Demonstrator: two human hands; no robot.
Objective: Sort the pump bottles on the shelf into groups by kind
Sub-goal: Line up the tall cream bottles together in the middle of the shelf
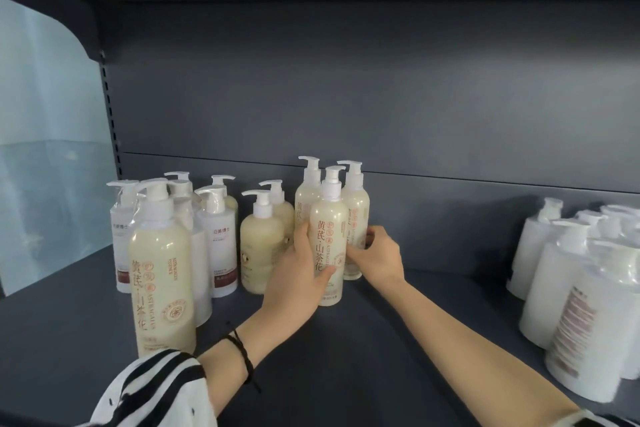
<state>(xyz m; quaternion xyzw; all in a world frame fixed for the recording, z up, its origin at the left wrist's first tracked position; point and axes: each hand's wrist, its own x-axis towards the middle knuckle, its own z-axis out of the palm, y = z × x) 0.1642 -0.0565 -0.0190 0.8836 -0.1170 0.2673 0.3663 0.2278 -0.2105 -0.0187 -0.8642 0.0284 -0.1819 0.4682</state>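
The left hand (298,274) wraps its fingers around the front cream bottle (329,246), thumb across the label and the other fingers behind its left side. The right hand (375,255) curls loosely against the cream bottle behind (356,218), fingertips on its smooth side; a full grip cannot be told. A 3rd cream bottle (306,198) stands touching these at the back, so 3 tall, round, glossy bottles with white pumps form a tight cluster near the middle of the shelf (346,357).

Left of them stand 2 shorter cream bottles (261,246), then white bottles with dark red bands (223,246) mixed toward the shelf's left end, some pumps wrapped in clear film. 1 large cream bottle (162,274) stands alone nearer the front edge. A group of white bottles (568,288) crowds the right end.

The shelf is matte dark grey metal with a flat back panel (346,87). Bare surface lies open between the middle cluster and the right group, and along the front edge. A black cord (242,354) circles the left wrist.
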